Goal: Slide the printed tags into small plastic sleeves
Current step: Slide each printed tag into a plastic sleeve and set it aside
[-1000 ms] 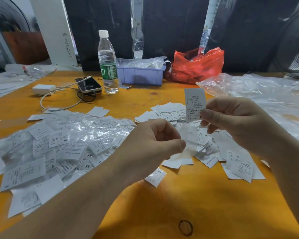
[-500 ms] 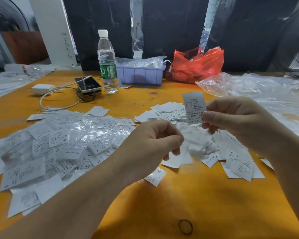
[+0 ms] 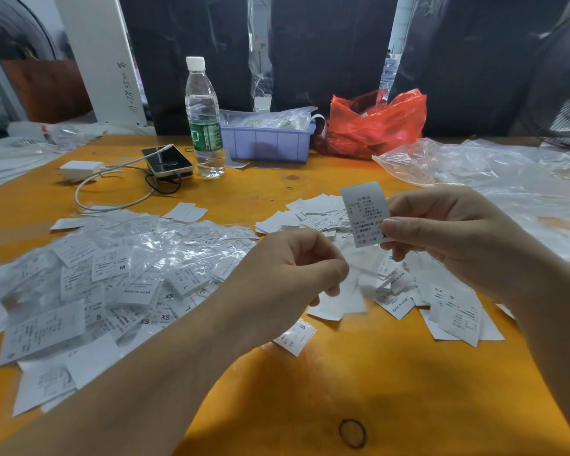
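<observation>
White printed tag [image 3: 366,213] pinched upright in right hand [image 3: 448,238]; left hand [image 3: 287,274] pinches clear sleeve [image 3: 359,278] below.

Left hand [image 3: 287,274]: bare, no ring or glove.
Right hand [image 3: 454,238]: bare, nails short & plain.
Forearms: both bare to frame edge, no sleeve visible.
Wrists: no watch, no band.

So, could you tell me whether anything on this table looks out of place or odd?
A dark ring, perhaps a rubber band, lies alone on the bare orange table near the front edge. A white cable sprawls toward the tag pile. Otherwise nothing stands out.
</observation>
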